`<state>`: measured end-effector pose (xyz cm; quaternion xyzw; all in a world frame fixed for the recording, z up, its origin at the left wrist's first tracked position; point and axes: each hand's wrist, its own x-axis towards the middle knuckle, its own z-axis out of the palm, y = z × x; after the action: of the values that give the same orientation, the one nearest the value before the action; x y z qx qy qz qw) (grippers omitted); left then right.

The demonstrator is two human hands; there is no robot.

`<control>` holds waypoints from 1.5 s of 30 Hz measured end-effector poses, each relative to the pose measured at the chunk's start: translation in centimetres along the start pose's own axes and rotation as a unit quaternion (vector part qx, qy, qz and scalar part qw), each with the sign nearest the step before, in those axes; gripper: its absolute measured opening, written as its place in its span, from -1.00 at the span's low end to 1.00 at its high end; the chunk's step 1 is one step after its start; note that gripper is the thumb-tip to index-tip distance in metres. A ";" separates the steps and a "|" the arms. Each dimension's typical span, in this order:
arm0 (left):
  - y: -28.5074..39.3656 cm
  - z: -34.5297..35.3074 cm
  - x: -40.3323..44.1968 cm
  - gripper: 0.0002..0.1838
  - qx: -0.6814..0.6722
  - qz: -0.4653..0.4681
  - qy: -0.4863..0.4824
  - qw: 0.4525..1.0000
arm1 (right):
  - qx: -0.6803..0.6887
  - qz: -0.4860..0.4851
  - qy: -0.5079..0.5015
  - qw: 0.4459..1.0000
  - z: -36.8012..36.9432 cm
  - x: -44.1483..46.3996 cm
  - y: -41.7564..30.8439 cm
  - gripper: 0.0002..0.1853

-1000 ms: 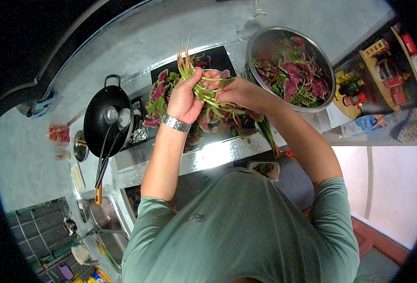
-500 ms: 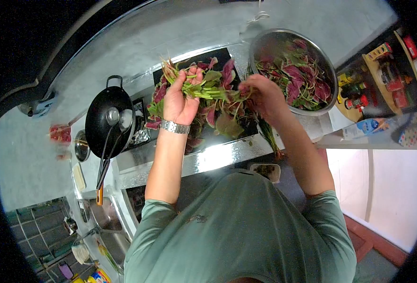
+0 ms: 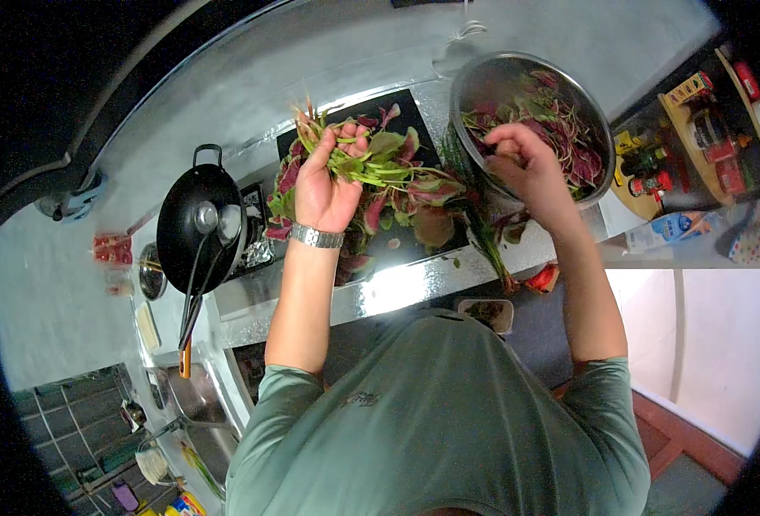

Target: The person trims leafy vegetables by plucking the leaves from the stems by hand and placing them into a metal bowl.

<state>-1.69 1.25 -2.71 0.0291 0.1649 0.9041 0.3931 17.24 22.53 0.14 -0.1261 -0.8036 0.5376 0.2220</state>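
My left hand (image 3: 330, 185), with a metal watch at the wrist, is closed round a bunch of leafy greens (image 3: 384, 168) with green stems and red-purple leaves. The roots point up and left, the leaves spread to the right. Beneath lie more greens on a black panel (image 3: 414, 112). My right hand (image 3: 526, 168) is over the near left rim of a large steel bowl (image 3: 605, 112) that holds red and green leaves (image 3: 560, 142). Its fingers are curled together; what they hold, if anything, I cannot make out.
A black wok (image 3: 173, 202) with two ladles (image 3: 205, 217) stands at the left, near a sink (image 3: 197, 396). Thin green stalks (image 3: 487, 249) lie below the bowl. Bottles and jars (image 3: 651, 172) fill a shelf at the right. A small container (image 3: 492, 314) sits near my body.
My right hand has left the bunch and moved right to the bowl's rim. My left hand shifted slightly left and keeps the bunch, its leaves now more spread out.
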 end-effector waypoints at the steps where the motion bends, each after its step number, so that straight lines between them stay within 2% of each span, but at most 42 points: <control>1: -0.1 0.2 0.0 -0.86 0.010 -0.003 -0.012 1.000 | 0.001 0.000 0.001 1.000 0.7 0.3 -0.4 -0.81; 3: -0.3 0.3 -0.1 -0.85 0.020 -0.007 -0.023 0.999 | -0.049 -0.101 -0.035 0.993 2.1 1.0 -1.4 -0.88; 4: -0.4 0.3 -0.2 -0.85 0.021 -0.013 -0.052 0.998 | -0.049 -0.100 -0.035 0.993 2.9 1.2 -1.9 -0.88; 6: -0.5 0.4 -0.2 -0.84 0.021 -0.019 -0.082 0.996 | -0.099 -0.115 -0.098 0.984 4.6 1.6 -2.9 -0.89; 7: -0.6 0.5 -0.3 -0.83 0.029 -0.016 -0.066 0.997 | -0.099 -0.116 -0.098 0.983 5.3 1.7 -2.9 -0.89; 9: -0.6 0.6 -0.4 -0.83 0.035 -0.010 -0.050 0.998 | -0.223 -0.193 -0.067 0.953 6.8 1.7 -2.3 -0.85; 10: -0.5 0.7 -0.5 -0.83 0.035 -0.012 -0.054 0.998 | -0.219 -0.202 -0.048 0.953 7.4 1.7 -2.2 -0.85; 13: -0.6 0.7 -0.8 -0.83 0.033 -0.010 -0.055 0.998 | -0.243 -0.168 -0.082 0.952 7.8 1.6 -3.0 -0.85; 15: -0.9 0.7 -0.9 -0.83 0.031 -0.009 -0.056 0.998 | -0.257 -0.181 -0.076 0.946 8.4 1.7 -2.8 -0.86; 17: -1.3 0.7 -0.9 -0.80 0.042 0.020 -0.006 0.999 | -0.272 -0.194 -0.069 0.940 8.6 1.7 -2.8 -0.87; 20: -1.4 -0.3 -0.7 -0.78 0.025 0.011 -0.010 1.000 | -0.331 -0.188 -0.044 0.924 8.8 1.5 -3.1 -0.89; 26: -2.1 0.4 -0.7 -0.75 0.040 0.040 0.010 0.998 | -0.234 -0.246 -0.069 0.938 9.0 1.8 -1.8 -0.88; 32: -2.3 0.8 -1.0 -0.79 0.064 0.045 0.009 0.997 | -0.184 -0.191 -0.107 0.958 9.2 1.5 -1.3 -0.89; 35: -2.3 0.7 -1.1 -0.83 0.066 0.048 0.018 0.996 | -0.185 -0.171 -0.093 0.963 9.4 1.3 -1.1 -0.89; 37: -2.3 0.4 -1.0 -0.83 0.059 0.045 0.022 0.997 | -0.145 -0.107 -0.037 0.983 9.9 1.0 -1.0 -0.86; 38: -2.4 0.2 -1.0 -0.80 0.030 0.042 0.025 0.998 | -0.145 -0.108 -0.036 0.983 10.3 0.9 -0.8 -0.86; 41: -2.1 -0.3 -0.6 -0.80 -0.038 0.047 0.046 0.997 | -0.066 -0.069 0.020 0.995 11.2 0.4 0.6 -0.86; 42: -1.8 -0.3 -0.6 -0.83 -0.077 0.055 0.064 0.993 | 0.059 -0.022 0.045 0.997 11.3 0.2 1.2 -0.87; 43: -1.4 0.0 -0.7 -0.82 -0.059 0.084 0.072 0.992 | 0.184 0.025 0.070 0.980 11.1 0.1 1.7 -0.87; 45: -0.3 0.0 -0.8 -0.81 -0.095 0.055 0.023 0.994 | 0.193 0.057 0.078 0.976 9.8 0.0 2.3 -0.87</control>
<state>-0.89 0.91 -2.72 -0.0203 0.0859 0.9364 0.3396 12.31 15.57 -5.16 -0.1677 -0.6561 0.6832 0.2731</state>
